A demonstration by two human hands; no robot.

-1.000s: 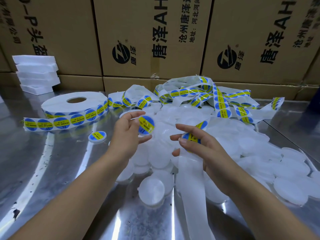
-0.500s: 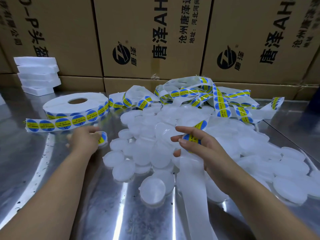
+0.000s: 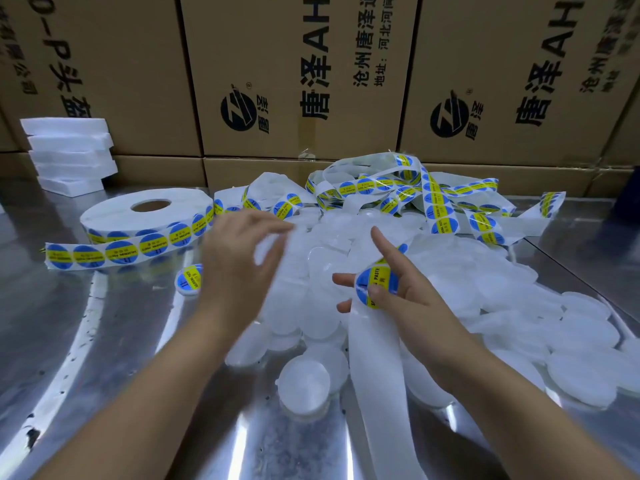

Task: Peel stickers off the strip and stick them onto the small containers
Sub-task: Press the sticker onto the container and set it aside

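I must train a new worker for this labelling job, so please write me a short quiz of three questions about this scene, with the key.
1. True or false: the right hand holds the sticker strip.
2. Where is the labelled container? A: in the right hand. B: on the table, beside the left hand. C: in the left hand.
3. Fill in: the sticker roll lies to the ___ of the left hand.
Key: 1 true; 2 B; 3 left.
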